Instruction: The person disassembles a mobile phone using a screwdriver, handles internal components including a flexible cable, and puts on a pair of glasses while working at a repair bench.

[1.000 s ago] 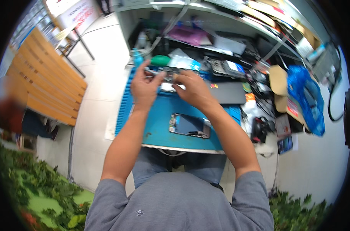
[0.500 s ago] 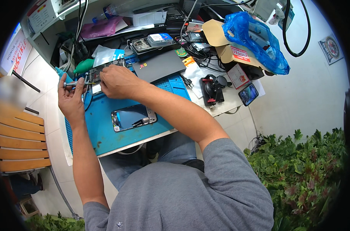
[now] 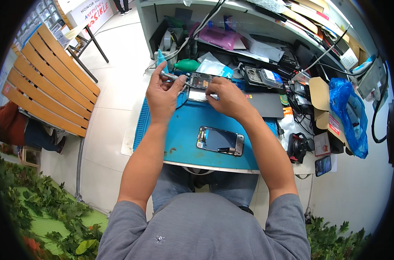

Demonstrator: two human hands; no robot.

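Observation:
My left hand (image 3: 161,97) is closed around a slim silver-grey screwdriver (image 3: 169,76), its tip toward the opened phone body (image 3: 202,81) at the back of the blue mat. The phone's inner parts show, with a bright silvery piece (image 3: 197,95) along its near side. Over that piece, at its right end, my right hand (image 3: 227,99) has its fingers pinched together; whatever sits between them is too small to make out. Closer to me, a detached phone screen assembly (image 3: 220,141) lies on the mat, its inner side up with a dark flex part on it.
Behind the phone lie a green blower bulb (image 3: 187,65) and a white-and-blue pouch (image 3: 214,66). A dark flat box (image 3: 264,104) lies to the right. Cables, a black clamp stand (image 3: 298,147), a cardboard box (image 3: 320,97) and a blue plastic bag (image 3: 348,117) crowd the right side.
The whole view has swung left, so the bench appears farther right. My right hand has shifted off the phone's upper part to its right near side; the left still holds the screwdriver.

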